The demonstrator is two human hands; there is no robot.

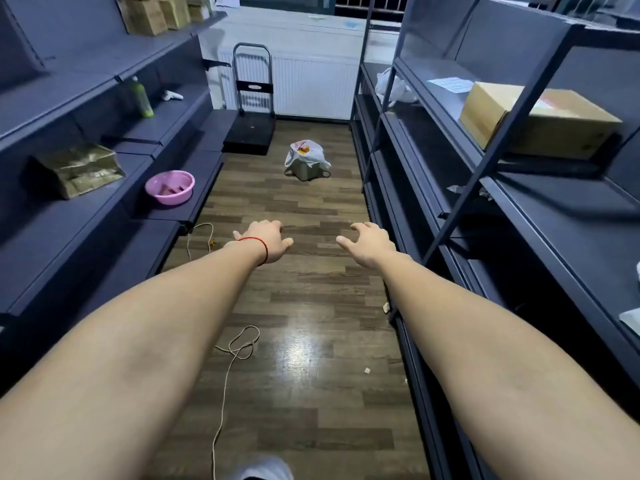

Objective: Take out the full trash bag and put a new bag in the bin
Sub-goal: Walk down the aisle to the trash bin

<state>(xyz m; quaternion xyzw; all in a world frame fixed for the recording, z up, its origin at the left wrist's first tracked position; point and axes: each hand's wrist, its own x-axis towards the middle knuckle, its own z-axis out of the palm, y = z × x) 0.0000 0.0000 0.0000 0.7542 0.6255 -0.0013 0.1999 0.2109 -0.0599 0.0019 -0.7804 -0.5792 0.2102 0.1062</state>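
A small olive bin [305,170] stands on the wood floor far down the aisle, lined with a white trash bag [307,152] whose top bulges with colourful waste. Both my arms stretch forward over the floor, well short of the bin. My left hand [268,242], with a red string on the wrist, has its fingers spread and holds nothing. My right hand [370,242] is likewise empty with curled, parted fingers. No new bag is clearly in view.
Dark shelving [104,209] lines both sides of the narrow aisle. A black platform trolley [251,128] stands at the far end by a radiator. A pink basin [169,187], green bottle [142,98], cardboard box [540,119] and white plastic bag [393,86] sit on shelves. A cord [235,351] lies on the floor.
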